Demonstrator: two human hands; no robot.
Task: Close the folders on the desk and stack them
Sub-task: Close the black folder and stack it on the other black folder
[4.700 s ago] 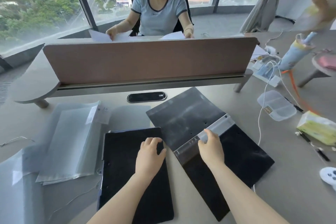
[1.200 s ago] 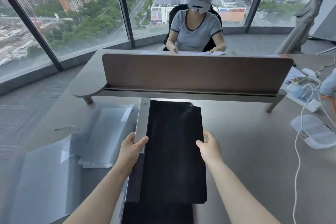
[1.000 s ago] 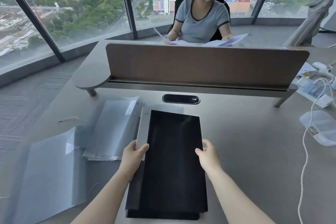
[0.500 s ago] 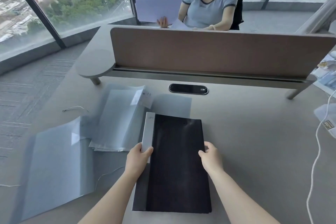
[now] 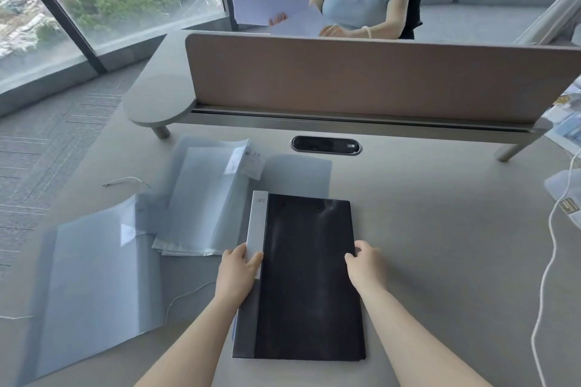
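black folder [image 5: 306, 276] flat on desk [image 5: 440, 245] | left hand [image 5: 237, 272] spine-side | right hand [image 5: 366, 265] opposite edge

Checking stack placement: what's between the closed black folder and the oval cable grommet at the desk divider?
Head view: a translucent plastic sheet lies flat there, running under the closed black folder's far edge. Beyond it, bare grey desk up to the oval cable grommet.

Black folder [image 5: 309, 276], closed, is laid flat near desk's [image 5: 440, 245] front edge, grey spine strip to the left, w/ a second folder's edge seen beneath at lower left. Two translucent folders [image 5: 201, 198] are left open toward desk's left edge, partly overlapped, pages spread.
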